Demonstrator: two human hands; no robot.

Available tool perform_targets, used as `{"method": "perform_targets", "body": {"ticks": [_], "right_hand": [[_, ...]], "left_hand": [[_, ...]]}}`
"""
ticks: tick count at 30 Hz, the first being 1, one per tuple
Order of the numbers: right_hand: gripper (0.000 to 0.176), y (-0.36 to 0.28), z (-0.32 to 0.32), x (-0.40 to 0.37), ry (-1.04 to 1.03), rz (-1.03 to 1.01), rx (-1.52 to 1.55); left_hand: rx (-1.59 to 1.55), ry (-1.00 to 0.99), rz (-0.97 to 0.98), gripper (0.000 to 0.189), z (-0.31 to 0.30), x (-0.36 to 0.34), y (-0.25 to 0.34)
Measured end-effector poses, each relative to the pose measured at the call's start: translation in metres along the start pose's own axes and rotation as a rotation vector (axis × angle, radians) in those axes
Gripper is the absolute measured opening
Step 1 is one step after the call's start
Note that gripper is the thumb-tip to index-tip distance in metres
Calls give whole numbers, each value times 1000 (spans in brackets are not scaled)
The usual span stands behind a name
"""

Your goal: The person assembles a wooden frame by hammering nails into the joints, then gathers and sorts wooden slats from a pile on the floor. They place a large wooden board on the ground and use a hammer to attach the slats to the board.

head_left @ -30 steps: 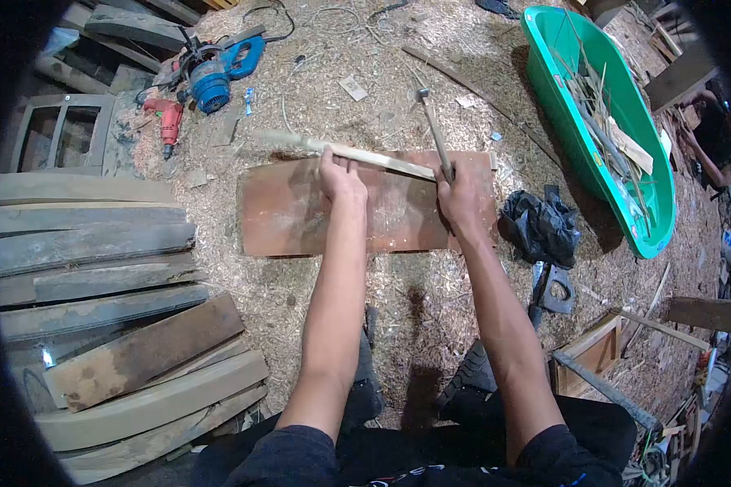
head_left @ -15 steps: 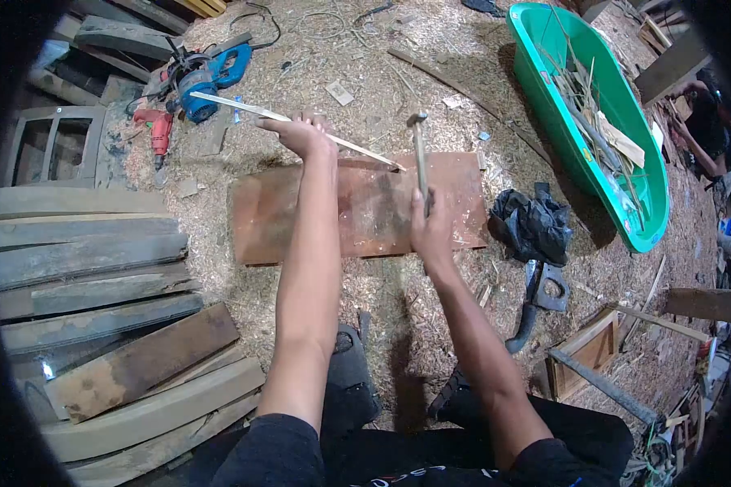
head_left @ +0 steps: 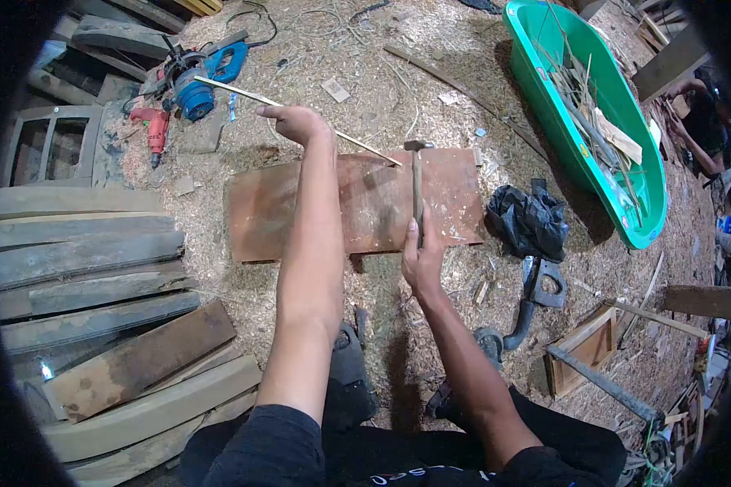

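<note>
My left hand (head_left: 303, 125) is closed on a thin wooden strip (head_left: 365, 149), which slants from upper left down to the right. The strip's lower end meets or hovers just over a reddish-brown board (head_left: 317, 211) lying on the shavings; contact is hard to tell. My right hand (head_left: 423, 252) grips a hammer (head_left: 417, 187) by its wooden handle. The hammer head points away from me, close to the right of the strip's lower end and over the board.
Left of me lie stacked timbers (head_left: 81, 268), a red drill (head_left: 156, 134) and a blue power tool (head_left: 195, 97). A green tub (head_left: 536, 89) of wood scraps and a black plastic bag (head_left: 529, 221) are on the right. Another person's arm (head_left: 694, 142) shows at far right.
My right hand has come down toward me with the hammer, whose head now sits lower, near the board. The strip has turned slightly in my left hand.
</note>
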State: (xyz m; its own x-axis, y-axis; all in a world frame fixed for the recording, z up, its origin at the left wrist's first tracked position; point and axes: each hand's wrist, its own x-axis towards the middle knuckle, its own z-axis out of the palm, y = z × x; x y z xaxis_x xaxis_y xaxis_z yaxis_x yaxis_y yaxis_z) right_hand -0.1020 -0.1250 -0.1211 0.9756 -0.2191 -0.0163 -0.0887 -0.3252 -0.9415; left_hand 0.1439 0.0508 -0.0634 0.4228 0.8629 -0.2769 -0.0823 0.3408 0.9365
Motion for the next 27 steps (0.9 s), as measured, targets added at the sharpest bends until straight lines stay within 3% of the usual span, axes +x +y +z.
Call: {"method": "perform_targets", "body": {"ticks": [1, 5, 8, 11, 14, 20, 23, 27], "right_hand": [[46, -4, -4, 4, -40, 41, 16], [46, 21, -3, 15, -26, -101, -106], [47, 12, -6, 15, 85, -205, -82], [47, 3, -9, 14, -106, -65, -92], [47, 21, -2, 12, 33, -194, -97], [46, 14, -7, 15, -75, -127, -147], [45, 8, -7, 14, 82, -280, -108], [44, 13, -8, 17, -29, -114, -108]], "left_hand": [[-9, -2, -7, 81, -1, 0, 0], [-24, -39, -36, 80, -1, -1, 4], [-50, -44, -34, 78, -1, 0, 3], [-63, -34, -46, 76, -4, -10, 9], [-88, -21, -34, 75, -2, -15, 13], [-81, -35, -44, 75, -6, -14, 11], [-140, -30, -54, 74, -6, -13, 11], [-234, -62, -100, 71, -9, -20, 17]]}}
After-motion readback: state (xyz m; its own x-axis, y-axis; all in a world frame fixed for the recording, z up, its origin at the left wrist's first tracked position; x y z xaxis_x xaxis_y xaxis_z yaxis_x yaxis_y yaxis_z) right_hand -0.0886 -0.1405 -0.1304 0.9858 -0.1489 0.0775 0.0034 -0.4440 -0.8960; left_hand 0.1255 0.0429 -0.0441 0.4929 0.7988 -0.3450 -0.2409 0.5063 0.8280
